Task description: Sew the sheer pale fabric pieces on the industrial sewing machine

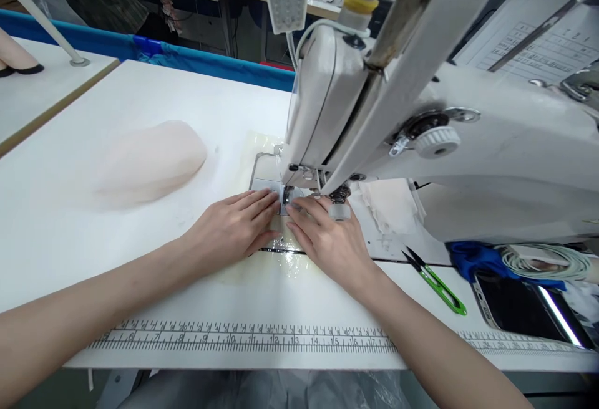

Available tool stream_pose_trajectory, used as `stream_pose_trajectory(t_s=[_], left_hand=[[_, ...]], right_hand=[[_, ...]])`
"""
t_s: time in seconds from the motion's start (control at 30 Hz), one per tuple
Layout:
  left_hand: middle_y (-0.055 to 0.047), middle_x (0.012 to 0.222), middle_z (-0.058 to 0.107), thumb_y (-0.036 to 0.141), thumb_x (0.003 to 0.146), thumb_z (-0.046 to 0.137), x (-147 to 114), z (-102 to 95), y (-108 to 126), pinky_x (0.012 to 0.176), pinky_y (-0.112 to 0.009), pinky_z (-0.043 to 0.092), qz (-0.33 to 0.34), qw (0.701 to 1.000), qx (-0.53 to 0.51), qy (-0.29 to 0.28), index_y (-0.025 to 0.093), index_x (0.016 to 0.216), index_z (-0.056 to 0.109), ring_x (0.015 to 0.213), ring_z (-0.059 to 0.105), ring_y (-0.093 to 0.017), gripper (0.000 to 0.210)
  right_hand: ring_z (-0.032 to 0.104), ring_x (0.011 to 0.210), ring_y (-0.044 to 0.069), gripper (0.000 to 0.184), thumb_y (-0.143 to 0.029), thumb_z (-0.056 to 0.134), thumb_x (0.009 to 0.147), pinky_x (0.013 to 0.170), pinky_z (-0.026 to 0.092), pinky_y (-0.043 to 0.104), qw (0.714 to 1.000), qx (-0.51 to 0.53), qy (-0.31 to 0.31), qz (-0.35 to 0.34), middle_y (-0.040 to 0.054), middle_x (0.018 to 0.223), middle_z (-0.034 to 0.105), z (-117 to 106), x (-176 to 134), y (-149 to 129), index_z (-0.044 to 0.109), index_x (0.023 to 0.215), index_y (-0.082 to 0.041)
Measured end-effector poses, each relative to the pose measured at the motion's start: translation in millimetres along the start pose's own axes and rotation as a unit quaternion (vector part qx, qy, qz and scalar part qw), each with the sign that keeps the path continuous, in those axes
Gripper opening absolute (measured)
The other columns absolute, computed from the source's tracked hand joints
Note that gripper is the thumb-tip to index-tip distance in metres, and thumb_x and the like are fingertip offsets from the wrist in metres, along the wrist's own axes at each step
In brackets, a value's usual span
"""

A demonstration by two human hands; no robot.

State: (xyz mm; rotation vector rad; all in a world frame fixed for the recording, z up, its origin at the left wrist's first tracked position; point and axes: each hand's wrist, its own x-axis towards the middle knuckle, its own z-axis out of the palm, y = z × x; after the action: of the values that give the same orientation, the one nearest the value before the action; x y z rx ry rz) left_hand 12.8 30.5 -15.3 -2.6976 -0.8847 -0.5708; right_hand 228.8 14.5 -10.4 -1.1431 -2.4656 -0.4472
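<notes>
My left hand (236, 225) lies flat on the sewing machine bed, its fingers stretched toward the left side of the presser foot (286, 196). On the other side of the foot, my right hand (327, 234) rests low with its fingers extended and slightly bent, the fingertips close to the needle area. The white sewing machine (322, 103) stands over both hands. Whether any fabric lies under the fingers is hidden. A pale pink moulded fabric piece (159, 159) lies on the table to the left.
Pale fabric pieces (390, 203) lie under the machine arm. Green-handled thread snips (437, 287) are right of my right hand, near a phone (519, 306) and a coiled cord (547, 262). A printed ruler strip (253, 337) runs along the front edge. A blue cloth trough (210, 69) borders the back.
</notes>
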Motion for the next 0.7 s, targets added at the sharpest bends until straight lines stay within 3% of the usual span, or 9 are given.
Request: stream_pose_trajectory(t_s=[0.27, 0.43, 0.53, 0.6, 0.7], left_hand=[[-0.013, 0.129, 0.062, 0.042, 0.099, 0.042, 3, 6.2, -8, 0.102, -0.042, 0.052, -0.045, 0.998, -0.037, -0.026, 0.008, 0.127, 0.06, 0.122, 0.058, -0.027, 0.047], [-0.014, 0.129, 0.063, 0.044, 0.098, 0.044, 4, 8.8, -10, 0.103, -0.042, 0.051, -0.063, 0.997, -0.035, -0.018, 0.006, 0.127, 0.059, 0.124, 0.057, -0.027, 0.049], [-0.015, 0.124, 0.065, 0.041, 0.097, 0.047, 5, 4.6, -7, 0.09, -0.041, 0.056, -0.081, 0.997, 0.002, -0.007, 0.007, 0.123, 0.061, 0.116, 0.061, -0.028, 0.045], [-0.014, 0.112, 0.069, 0.039, 0.096, 0.05, 4, -2.3, -1, 0.075, -0.038, 0.057, -0.056, 0.998, 0.021, -0.006, 0.009, 0.111, 0.066, 0.103, 0.065, -0.027, 0.037], [-0.008, 0.092, 0.071, 0.039, 0.095, 0.052, 1, -16.9, 11, 0.067, -0.033, 0.054, 0.096, 0.995, -0.018, 0.022, 0.015, 0.087, 0.069, 0.085, 0.066, -0.021, 0.03]], right_hand=[[0.06, 0.101, 0.021, 0.024, -0.03, 0.051, 0.098, 0.11, 0.03, 0.044, 1.0, 0.001, 0.006, -0.002, 0.0025, 0.117, 0.07, -1, 0, 5, 0.071, 0.108, -0.02], [0.063, 0.097, 0.021, 0.024, -0.028, 0.052, 0.097, 0.105, 0.036, 0.044, 1.0, 0.011, 0.001, -0.001, 0.0049, 0.104, 0.074, -5, -2, 6, 0.07, 0.109, -0.018], [0.065, 0.09, 0.02, 0.024, -0.017, 0.05, 0.096, 0.097, 0.044, 0.04, 0.999, 0.034, 0.011, 0.006, 0.006, 0.098, 0.075, -8, -2, 3, 0.067, 0.112, -0.015], [0.066, 0.092, 0.02, 0.03, -0.007, 0.046, 0.093, 0.092, 0.047, 0.037, 0.997, 0.077, 0.008, 0.017, 0.0067, 0.102, 0.074, -8, -1, 0, 0.065, 0.116, -0.014], [0.062, 0.112, 0.02, 0.041, -0.002, 0.041, 0.091, 0.093, 0.049, 0.036, 0.983, 0.179, -0.035, -0.01, 0.0079, 0.123, 0.067, -7, 0, -6, 0.057, 0.126, -0.015]])
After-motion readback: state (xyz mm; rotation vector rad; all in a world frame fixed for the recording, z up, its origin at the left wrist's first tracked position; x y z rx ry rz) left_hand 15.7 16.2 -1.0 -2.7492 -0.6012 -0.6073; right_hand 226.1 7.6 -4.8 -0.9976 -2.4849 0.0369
